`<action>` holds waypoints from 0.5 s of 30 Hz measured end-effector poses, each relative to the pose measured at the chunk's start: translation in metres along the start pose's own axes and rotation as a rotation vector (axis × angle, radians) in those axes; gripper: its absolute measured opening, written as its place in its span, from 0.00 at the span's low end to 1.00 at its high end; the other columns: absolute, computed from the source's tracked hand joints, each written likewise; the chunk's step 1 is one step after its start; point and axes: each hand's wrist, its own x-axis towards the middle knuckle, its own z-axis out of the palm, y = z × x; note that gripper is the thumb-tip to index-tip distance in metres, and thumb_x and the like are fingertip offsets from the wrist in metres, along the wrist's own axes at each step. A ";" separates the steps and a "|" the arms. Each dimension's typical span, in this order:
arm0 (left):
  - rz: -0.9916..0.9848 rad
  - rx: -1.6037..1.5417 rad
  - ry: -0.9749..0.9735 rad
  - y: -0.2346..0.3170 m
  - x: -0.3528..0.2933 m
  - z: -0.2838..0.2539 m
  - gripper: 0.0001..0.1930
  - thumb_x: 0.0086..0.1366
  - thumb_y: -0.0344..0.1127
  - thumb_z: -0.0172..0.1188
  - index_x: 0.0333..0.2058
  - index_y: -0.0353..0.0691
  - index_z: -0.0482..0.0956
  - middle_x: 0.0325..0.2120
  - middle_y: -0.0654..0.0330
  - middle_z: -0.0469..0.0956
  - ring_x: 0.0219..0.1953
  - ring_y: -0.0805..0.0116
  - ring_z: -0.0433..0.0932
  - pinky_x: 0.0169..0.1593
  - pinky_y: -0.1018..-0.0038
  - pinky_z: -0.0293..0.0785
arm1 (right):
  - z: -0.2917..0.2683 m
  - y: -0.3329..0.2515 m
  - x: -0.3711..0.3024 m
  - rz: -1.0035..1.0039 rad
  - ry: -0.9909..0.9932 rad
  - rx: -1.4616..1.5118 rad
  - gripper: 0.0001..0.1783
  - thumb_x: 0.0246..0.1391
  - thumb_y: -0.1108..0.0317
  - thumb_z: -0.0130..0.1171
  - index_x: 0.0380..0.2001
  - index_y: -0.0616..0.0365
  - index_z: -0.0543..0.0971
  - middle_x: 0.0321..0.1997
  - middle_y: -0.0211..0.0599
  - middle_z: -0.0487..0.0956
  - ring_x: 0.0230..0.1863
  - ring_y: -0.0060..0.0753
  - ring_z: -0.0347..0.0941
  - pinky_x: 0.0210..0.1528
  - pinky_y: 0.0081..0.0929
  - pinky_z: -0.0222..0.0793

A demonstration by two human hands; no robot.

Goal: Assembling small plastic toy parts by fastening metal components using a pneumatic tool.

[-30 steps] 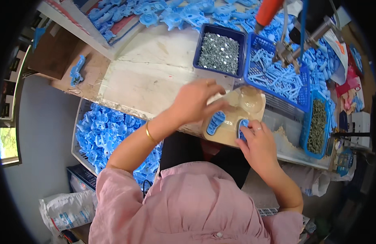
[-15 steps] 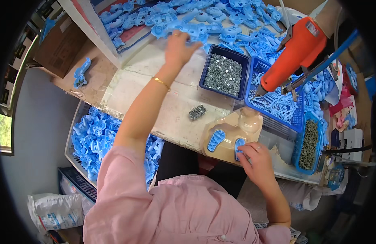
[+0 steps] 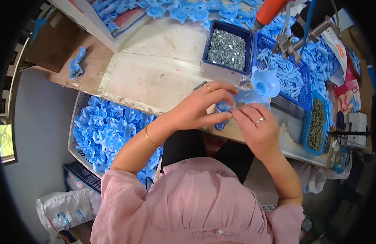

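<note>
A light-blue moulded plastic toy piece [image 3: 266, 82], with a broad cup-shaped end, lies above the holding block near the table's front edge. My left hand [image 3: 206, 103] is closed on its left side, fingers curled over it and the thumb in front. Thumb and fingers of my right hand [image 3: 259, 128] grip its near side, fingertips close to the left thumb. Under the hands shows a bit of a small blue sole-shaped piece [image 3: 221, 125]; most of the block is hidden. A small heap of metal screws [image 3: 200, 85] is partly covered by my left hand.
A dark-blue bin [image 3: 227, 49] of small metal parts stands behind my hands, beside a blue basket [image 3: 305, 91] of thin blue pieces. A red power screwdriver [image 3: 271, 12] hangs above. At right sits a tray of screws [image 3: 317, 124]; at left, a crate of blue parts [image 3: 110, 132].
My left hand has come back from the far pile with a blue toy piece to the block. My right hand has moved up from the small sole piece to grip it. The view has shifted.
</note>
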 end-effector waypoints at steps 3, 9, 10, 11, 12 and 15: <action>-0.014 -0.025 -0.043 -0.002 -0.007 0.016 0.27 0.57 0.36 0.74 0.54 0.41 0.75 0.57 0.52 0.74 0.60 0.52 0.72 0.62 0.61 0.69 | 0.001 0.002 -0.017 0.059 -0.044 -0.007 0.19 0.41 0.78 0.65 0.41 0.54 0.85 0.37 0.31 0.82 0.41 0.37 0.77 0.42 0.34 0.75; -0.067 -0.043 -0.058 -0.017 -0.016 0.018 0.37 0.56 0.39 0.75 0.63 0.42 0.69 0.61 0.53 0.70 0.65 0.51 0.66 0.67 0.58 0.63 | 0.024 0.005 -0.043 0.168 -0.047 0.046 0.19 0.44 0.77 0.64 0.43 0.56 0.85 0.38 0.32 0.81 0.40 0.38 0.75 0.40 0.34 0.74; -0.083 0.045 -0.027 -0.016 -0.016 0.019 0.39 0.55 0.39 0.75 0.64 0.42 0.68 0.63 0.53 0.68 0.66 0.50 0.64 0.68 0.57 0.61 | 0.029 0.004 -0.045 0.171 -0.082 0.058 0.19 0.45 0.76 0.64 0.44 0.56 0.84 0.39 0.32 0.81 0.40 0.38 0.75 0.40 0.34 0.74; -0.104 0.139 0.008 -0.014 -0.017 0.019 0.40 0.55 0.39 0.75 0.65 0.43 0.67 0.65 0.52 0.65 0.68 0.48 0.62 0.69 0.56 0.60 | 0.032 0.003 -0.046 0.169 -0.117 0.076 0.19 0.47 0.76 0.63 0.46 0.55 0.84 0.40 0.32 0.81 0.40 0.38 0.75 0.41 0.33 0.74; -0.107 0.139 0.007 -0.015 -0.018 0.020 0.40 0.55 0.39 0.75 0.65 0.43 0.67 0.65 0.52 0.65 0.68 0.48 0.62 0.69 0.56 0.60 | 0.033 0.003 -0.046 0.170 -0.117 0.078 0.19 0.47 0.76 0.63 0.46 0.55 0.84 0.40 0.32 0.81 0.40 0.38 0.75 0.41 0.33 0.74; -0.150 0.198 -0.105 -0.015 -0.020 0.025 0.42 0.53 0.36 0.73 0.67 0.44 0.65 0.67 0.51 0.62 0.69 0.45 0.59 0.71 0.55 0.57 | 0.033 0.004 -0.047 0.185 -0.154 0.073 0.21 0.48 0.75 0.61 0.48 0.55 0.83 0.42 0.32 0.81 0.40 0.39 0.75 0.42 0.33 0.74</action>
